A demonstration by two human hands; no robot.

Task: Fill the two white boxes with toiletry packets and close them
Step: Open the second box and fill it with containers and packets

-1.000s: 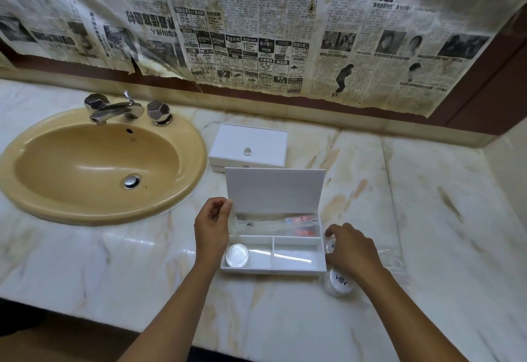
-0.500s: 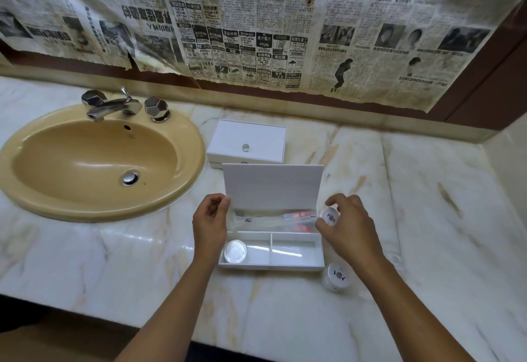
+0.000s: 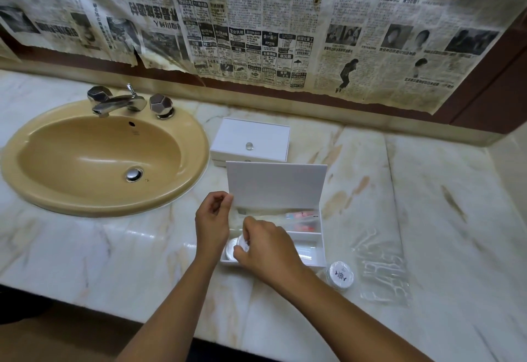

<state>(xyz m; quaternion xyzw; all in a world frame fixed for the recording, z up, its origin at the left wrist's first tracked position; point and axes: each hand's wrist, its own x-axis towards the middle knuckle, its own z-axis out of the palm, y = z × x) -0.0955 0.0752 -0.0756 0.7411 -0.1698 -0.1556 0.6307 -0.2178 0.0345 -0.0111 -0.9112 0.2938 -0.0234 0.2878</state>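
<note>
An open white box (image 3: 320, 250) stands on the marble counter with its lid (image 3: 276, 183) raised. My left hand (image 3: 212, 222) pinches the lid's left edge. My right hand (image 3: 265, 247) holds a small round packet (image 3: 242, 243) over the box's front left compartment, above another round packet (image 3: 229, 250) lying there. A clear bag with pink items (image 3: 302, 219) fills the rear compartment. A second white box (image 3: 252, 142) sits closed behind. One more round packet (image 3: 340, 274) lies on the counter to the right.
A clear plastic bag of floss picks (image 3: 380, 270) lies right of the box. A tan sink (image 3: 102, 159) with a chrome tap (image 3: 119, 102) lies to the left. Newspaper covers the wall behind. The counter's front edge runs close to me.
My right hand picked a round packet off the counter at the right, lifted it past the box's right end, then carried it left over the front left compartment. My left hand stayed on the lid.
</note>
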